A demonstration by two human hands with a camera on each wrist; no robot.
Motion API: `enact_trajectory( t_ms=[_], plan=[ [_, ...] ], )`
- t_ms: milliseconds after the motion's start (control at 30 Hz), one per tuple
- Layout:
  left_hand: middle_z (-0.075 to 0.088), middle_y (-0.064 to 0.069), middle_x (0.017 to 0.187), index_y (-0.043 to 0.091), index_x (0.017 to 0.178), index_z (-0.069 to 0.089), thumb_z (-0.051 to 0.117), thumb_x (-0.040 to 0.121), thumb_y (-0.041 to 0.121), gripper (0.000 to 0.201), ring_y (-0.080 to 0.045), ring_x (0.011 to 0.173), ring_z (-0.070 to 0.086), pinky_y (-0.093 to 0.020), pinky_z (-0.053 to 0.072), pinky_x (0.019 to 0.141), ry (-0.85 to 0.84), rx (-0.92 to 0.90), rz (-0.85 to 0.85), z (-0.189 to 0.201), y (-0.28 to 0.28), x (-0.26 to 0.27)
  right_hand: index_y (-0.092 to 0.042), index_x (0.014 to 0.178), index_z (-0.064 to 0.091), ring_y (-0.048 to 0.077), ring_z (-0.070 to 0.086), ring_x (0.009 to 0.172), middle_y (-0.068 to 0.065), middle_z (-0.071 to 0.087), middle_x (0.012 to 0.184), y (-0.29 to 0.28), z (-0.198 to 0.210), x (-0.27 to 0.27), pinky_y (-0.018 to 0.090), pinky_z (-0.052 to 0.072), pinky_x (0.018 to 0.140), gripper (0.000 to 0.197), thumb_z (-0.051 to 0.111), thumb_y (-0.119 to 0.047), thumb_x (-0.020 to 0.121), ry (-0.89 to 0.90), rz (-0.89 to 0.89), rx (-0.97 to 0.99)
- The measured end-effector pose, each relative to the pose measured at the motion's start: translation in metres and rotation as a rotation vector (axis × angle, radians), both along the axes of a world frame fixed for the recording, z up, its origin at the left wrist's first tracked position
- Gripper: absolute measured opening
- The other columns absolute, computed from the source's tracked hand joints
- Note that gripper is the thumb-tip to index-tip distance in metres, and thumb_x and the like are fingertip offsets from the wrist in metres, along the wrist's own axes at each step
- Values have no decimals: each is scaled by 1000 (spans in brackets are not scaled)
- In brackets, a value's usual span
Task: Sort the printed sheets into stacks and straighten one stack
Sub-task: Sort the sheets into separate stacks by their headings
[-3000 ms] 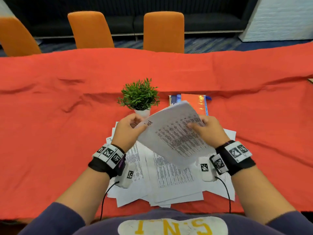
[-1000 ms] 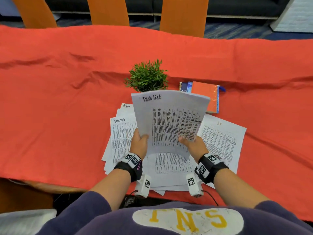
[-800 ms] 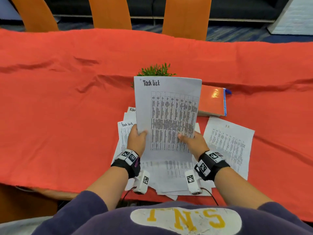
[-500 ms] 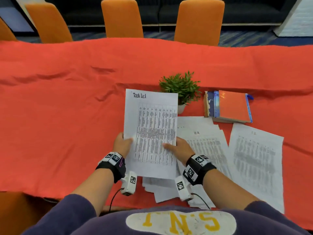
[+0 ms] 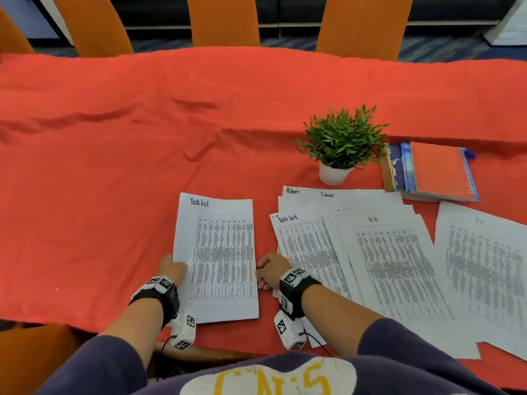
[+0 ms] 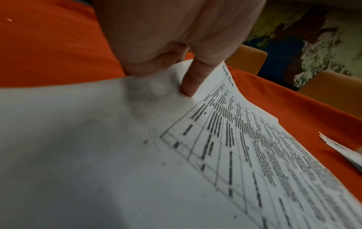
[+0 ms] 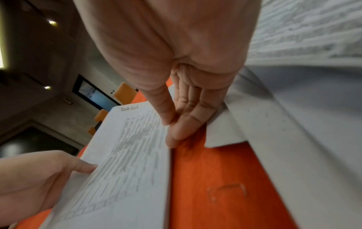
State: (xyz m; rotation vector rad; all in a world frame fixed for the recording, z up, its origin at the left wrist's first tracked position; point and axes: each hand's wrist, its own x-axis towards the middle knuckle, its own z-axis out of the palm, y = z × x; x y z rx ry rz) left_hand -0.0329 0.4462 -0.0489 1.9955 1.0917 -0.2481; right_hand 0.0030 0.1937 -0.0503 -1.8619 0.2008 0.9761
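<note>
A printed sheet headed "Task list" (image 5: 216, 258) lies by itself on the red cloth, left of the mixed pile of sheets (image 5: 310, 246). My left hand (image 5: 178, 265) pinches its left edge, with the thumb (image 6: 190, 83) on top and the fingers under the paper. At the sheet's right edge my right hand (image 5: 261, 273) pinches the paper (image 7: 125, 155) between thumb and straight fingers. An "HR" sheet (image 5: 393, 266) tops the pile. Another printed sheet (image 5: 484, 269) lies apart at the far right.
A small potted plant (image 5: 342, 141) stands behind the pile, with notebooks (image 5: 433, 172) to its right. The red tablecloth (image 5: 114, 166) stretches wide to the left and back. Orange chairs (image 5: 225, 21) line the far side. The table's near edge is just under my wrists.
The Task list sheet, held upright in both hands before, has come down flat onto the cloth left of the pile. Both hands have stayed at its side edges.
</note>
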Motion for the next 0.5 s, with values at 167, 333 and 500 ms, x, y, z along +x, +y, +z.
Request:
enact_trajectory(
  t_ms=[167,333,500],
  plan=[
    [56,-25,124,-5,124,50,43,89,-3,36,-39,114,54,-42,43,94,59,52,-81,-8,0,11,-18,86,51,15,54,78,-2,55,89,-28,7,3,22,42,58,11,62,-18,87,-427,64,-287],
    [56,-25,124,-8,124,49,43,89,-2,36,-40,115,53,-40,42,96,109,66,-99,-8,-5,20,-10,131,40,29,40,124,14,40,136,-51,-9,-2,41,44,97,61,60,-45,84,-471,288,-703],
    [56,-23,123,0,121,52,56,78,10,44,-39,112,53,-45,45,97,101,266,-60,6,-14,20,-7,121,47,28,42,120,13,43,131,-55,-13,-5,37,44,92,38,50,-28,91,-513,258,-697]
  ],
)
